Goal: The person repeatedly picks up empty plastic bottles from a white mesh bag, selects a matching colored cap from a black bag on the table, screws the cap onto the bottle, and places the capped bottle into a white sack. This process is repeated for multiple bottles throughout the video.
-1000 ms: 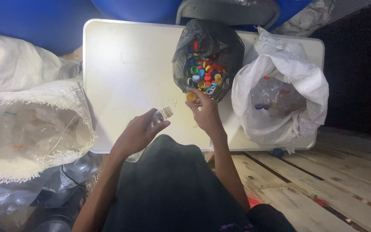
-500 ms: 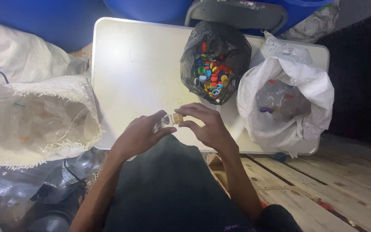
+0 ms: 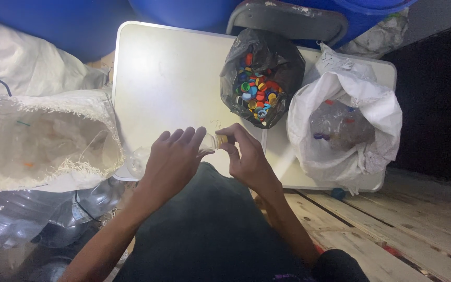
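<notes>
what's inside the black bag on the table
The black bag holds a heap of loose bottle caps in red, blue, green, orange and yellow. Only the top layer shows; the bag's folded sides hide how deep the heap goes and whatever lies beneath.

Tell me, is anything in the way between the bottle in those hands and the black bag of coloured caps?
Nothing visible is. The left hand holds the clear bottle, the right hand pinches its cap end, and only bare white table lies between them and the black bag.
</notes>
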